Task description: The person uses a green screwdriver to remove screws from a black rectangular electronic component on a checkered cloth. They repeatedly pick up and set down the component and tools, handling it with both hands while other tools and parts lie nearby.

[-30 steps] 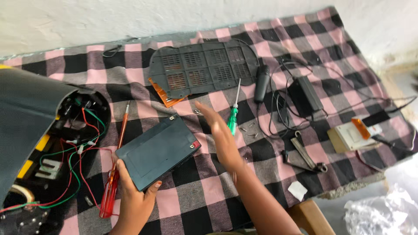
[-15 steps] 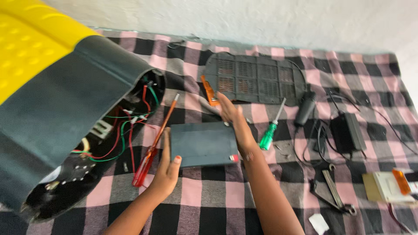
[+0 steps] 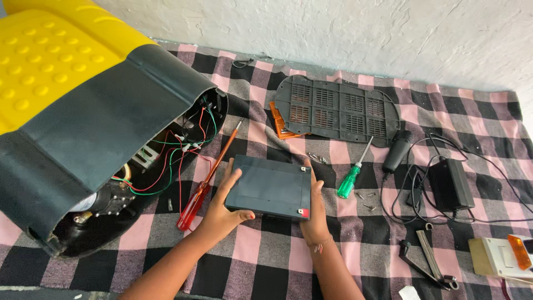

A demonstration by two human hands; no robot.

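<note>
Pink-and-black checked cloth [image 3: 261, 250], dark flat battery [image 3: 270, 186] lying centred, left hand [image 3: 221, 214] clasping its left edge, right hand [image 3: 315, 214] clasping its right edge, red screwdriver [image 3: 206, 180] just left.

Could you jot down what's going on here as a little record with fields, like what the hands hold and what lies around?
left hand: grips the left edge of the dark flat battery
right hand: grips the battery's right edge
left of battery: red screwdriver; opened yellow and black casing with wires showing
right of battery: green screwdriver, loose screws, black adapter
behind: black vented cover
surface: pink and black checked cloth
</note>
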